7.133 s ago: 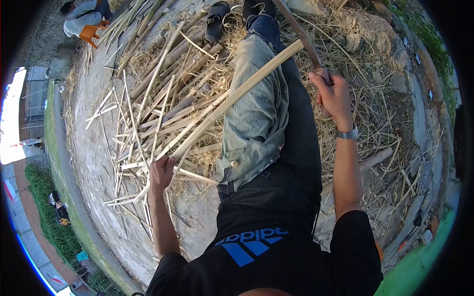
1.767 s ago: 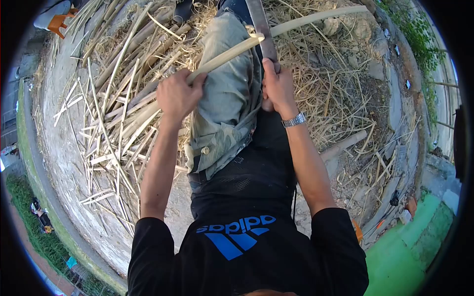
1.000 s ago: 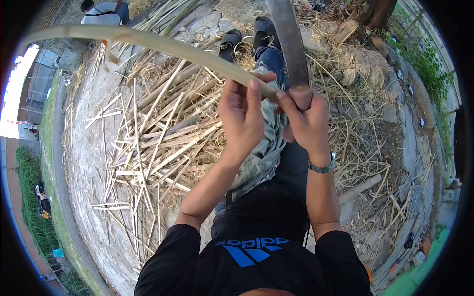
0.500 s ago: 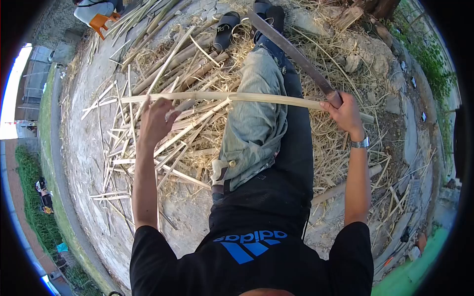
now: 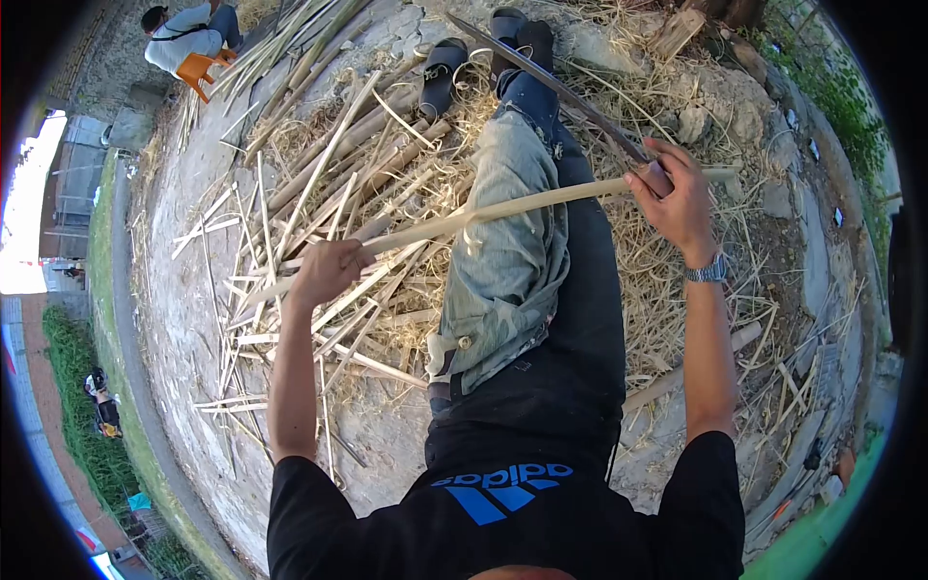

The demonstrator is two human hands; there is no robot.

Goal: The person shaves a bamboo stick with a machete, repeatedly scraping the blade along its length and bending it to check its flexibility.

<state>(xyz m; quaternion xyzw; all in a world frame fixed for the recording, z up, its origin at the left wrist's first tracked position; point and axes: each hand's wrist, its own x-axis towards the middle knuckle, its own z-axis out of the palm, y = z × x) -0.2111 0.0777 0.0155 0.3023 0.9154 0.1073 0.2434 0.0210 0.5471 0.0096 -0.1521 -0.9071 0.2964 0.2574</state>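
Note:
A long pale bamboo strip [image 5: 541,200] slants across my lap, its right end higher than its left. My left hand [image 5: 327,274] is closed around the strip near its left end. My right hand [image 5: 677,208] grips the handle of a long machete [image 5: 551,79], whose dark narrow blade points away to the upper left above my foot. The strip also passes by my right hand, against its thumb side, and sticks out beyond it. Beneath the strip, a grey-green cloth [image 5: 507,251] covers my left leg.
Split bamboo strips [image 5: 280,329] lie in a loose pile at the left, with thicker bamboo poles [image 5: 387,169] beyond. Curly shavings [image 5: 657,324] cover the ground. A rubble mound [image 5: 720,111] rises at the upper right. Another person [image 5: 184,41] sits on an orange chair [image 5: 196,71].
The strip has tilted, its left end dropping and its right end rising. My left hand has moved down and closed around it. The machete's blade has swung left and lies flatter.

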